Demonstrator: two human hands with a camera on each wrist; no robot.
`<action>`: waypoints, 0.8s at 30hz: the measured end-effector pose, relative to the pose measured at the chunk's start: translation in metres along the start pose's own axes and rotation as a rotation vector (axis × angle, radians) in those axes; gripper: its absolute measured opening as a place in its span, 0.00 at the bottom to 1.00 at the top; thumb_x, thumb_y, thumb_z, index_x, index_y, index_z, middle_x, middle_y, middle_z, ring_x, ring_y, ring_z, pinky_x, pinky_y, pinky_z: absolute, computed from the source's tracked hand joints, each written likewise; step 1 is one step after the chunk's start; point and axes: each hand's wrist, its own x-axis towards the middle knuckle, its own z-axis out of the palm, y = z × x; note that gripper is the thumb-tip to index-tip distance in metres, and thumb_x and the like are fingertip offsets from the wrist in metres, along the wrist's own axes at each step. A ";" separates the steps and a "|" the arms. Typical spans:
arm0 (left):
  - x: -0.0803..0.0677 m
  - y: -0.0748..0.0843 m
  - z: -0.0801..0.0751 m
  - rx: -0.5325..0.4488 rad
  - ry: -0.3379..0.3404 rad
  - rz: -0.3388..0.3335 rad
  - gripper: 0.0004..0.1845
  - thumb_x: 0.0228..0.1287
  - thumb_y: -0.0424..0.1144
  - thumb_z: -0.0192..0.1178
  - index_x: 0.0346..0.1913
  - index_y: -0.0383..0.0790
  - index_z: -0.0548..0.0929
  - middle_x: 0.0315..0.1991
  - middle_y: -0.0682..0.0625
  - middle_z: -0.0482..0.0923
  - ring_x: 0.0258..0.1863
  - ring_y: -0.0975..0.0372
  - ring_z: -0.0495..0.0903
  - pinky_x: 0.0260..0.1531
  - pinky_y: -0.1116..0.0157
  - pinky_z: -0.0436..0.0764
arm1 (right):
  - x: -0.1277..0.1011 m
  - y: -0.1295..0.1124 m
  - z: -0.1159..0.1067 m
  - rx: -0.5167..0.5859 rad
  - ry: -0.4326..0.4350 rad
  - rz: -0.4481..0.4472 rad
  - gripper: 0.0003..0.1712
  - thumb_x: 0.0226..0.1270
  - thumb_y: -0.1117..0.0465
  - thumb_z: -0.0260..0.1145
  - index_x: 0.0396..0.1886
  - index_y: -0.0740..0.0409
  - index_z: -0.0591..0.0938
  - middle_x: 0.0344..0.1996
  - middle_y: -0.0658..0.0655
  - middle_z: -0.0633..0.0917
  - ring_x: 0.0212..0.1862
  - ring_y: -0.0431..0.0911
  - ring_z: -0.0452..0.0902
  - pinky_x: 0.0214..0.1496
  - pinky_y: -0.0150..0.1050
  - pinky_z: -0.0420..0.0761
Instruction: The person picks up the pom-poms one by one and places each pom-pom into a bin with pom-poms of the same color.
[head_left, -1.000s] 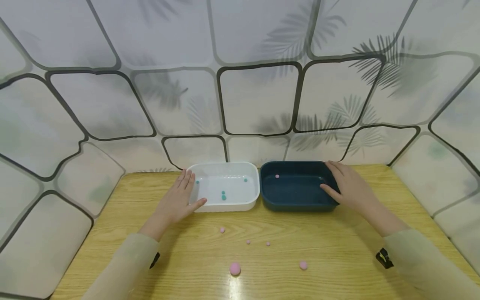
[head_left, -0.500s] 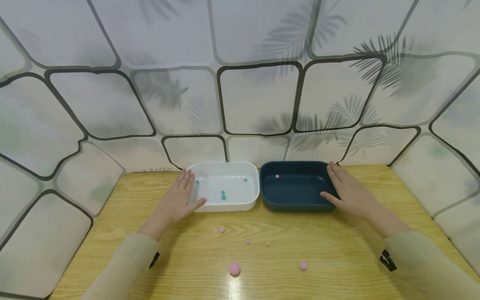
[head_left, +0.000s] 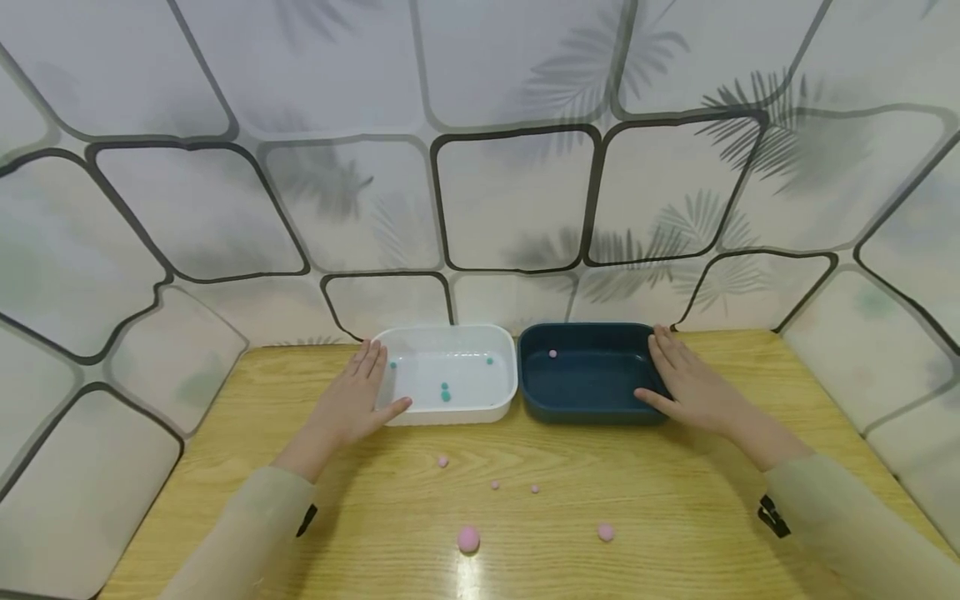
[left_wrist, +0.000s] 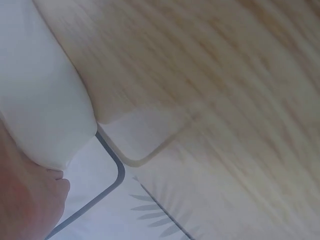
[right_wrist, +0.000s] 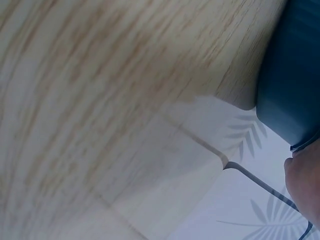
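My left hand [head_left: 352, 400] lies along the left end of a white rectangular tray [head_left: 450, 414], fingers straight and thumb at the near rim. Several small teal balls [head_left: 445, 396] are inside it. My right hand [head_left: 693, 387] rests at the right end of a dark blue tray [head_left: 592, 414], its fingers extended over the rim and the thumb reaching over the inside. One small pink ball [head_left: 552, 354] sits in the blue tray. The left wrist view shows fingers [left_wrist: 37, 200] against the white wall; the right wrist view shows fingers [right_wrist: 306, 177] at the blue wall.
On the wooden table [head_left: 360, 542] in front of the trays lie several pink balls, the biggest one [head_left: 468, 539] near the front and another [head_left: 606, 532] to its right. The trays stand side by side. A patterned backdrop [head_left: 517, 200] rises right behind them.
My right hand has shifted slightly on the blue tray's end, its thumb now lower toward the near rim. The left hand and the balls stay where they were.
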 end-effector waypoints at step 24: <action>-0.019 0.030 -0.013 0.014 0.085 0.149 0.53 0.75 0.64 0.57 0.83 0.24 0.53 0.84 0.30 0.51 0.85 0.39 0.51 0.83 0.44 0.60 | 0.002 0.000 0.001 -0.024 -0.021 0.000 0.58 0.80 0.34 0.57 0.83 0.77 0.48 0.84 0.77 0.42 0.86 0.71 0.38 0.85 0.68 0.51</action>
